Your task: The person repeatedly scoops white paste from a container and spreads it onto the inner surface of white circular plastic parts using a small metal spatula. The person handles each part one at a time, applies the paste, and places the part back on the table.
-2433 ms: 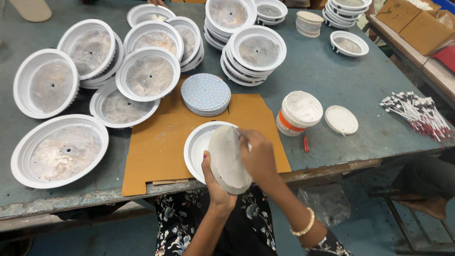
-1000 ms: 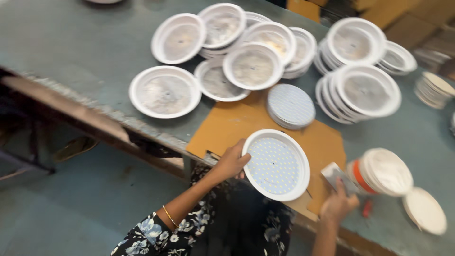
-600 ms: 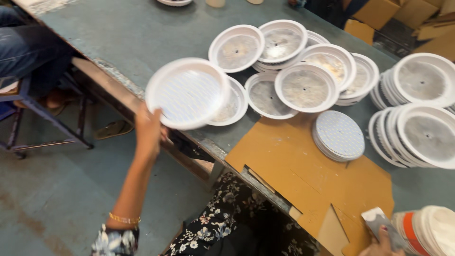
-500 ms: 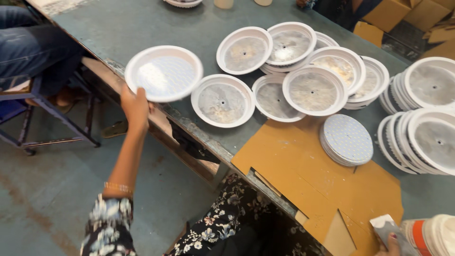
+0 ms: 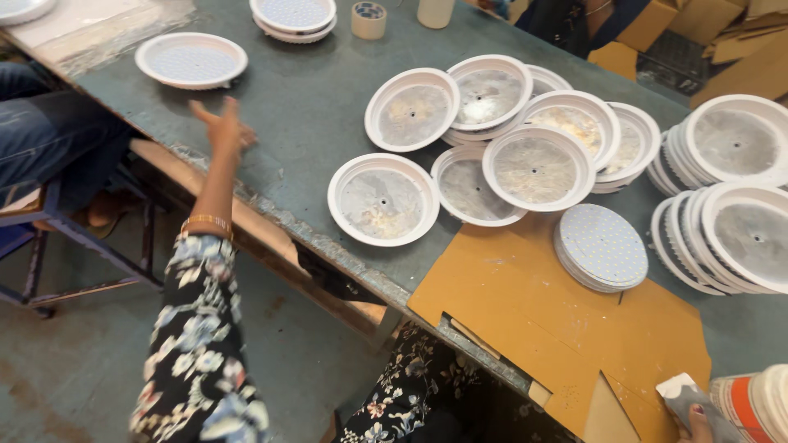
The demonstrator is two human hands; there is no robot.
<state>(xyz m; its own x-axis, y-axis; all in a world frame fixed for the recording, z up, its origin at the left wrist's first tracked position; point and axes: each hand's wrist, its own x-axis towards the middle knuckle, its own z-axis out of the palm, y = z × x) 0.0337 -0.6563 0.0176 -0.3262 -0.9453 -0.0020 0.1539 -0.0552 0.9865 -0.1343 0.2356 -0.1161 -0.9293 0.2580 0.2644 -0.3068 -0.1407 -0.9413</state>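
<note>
My left hand (image 5: 222,127) hovers open over the near left edge of the grey-green table (image 5: 312,107), fingers spread and holding nothing. Beyond it, a white round lamp housing fitted with a dotted disc (image 5: 190,60) lies flat on the table, apart from the hand. Only the fingertips of my right hand (image 5: 696,422) show at the bottom right corner. They pinch a small grey-white pad (image 5: 680,392) beside an orange and white tub (image 5: 751,402). A brown cardboard sheet (image 5: 558,328) lies in front of me.
Several empty white housings (image 5: 382,199) crowd the table's middle, with stacks (image 5: 739,213) at right. A pile of dotted discs (image 5: 602,246) sits on the cardboard's far edge. More fitted lamps (image 5: 293,15) and a tape roll (image 5: 368,20) are at the back. A seated person's leg (image 5: 49,148) is left.
My left hand swung the fitted lamp from the cardboard out to the far left, let it go on the table, and now hangs empty. My right hand stayed by the tub with the pad.
</note>
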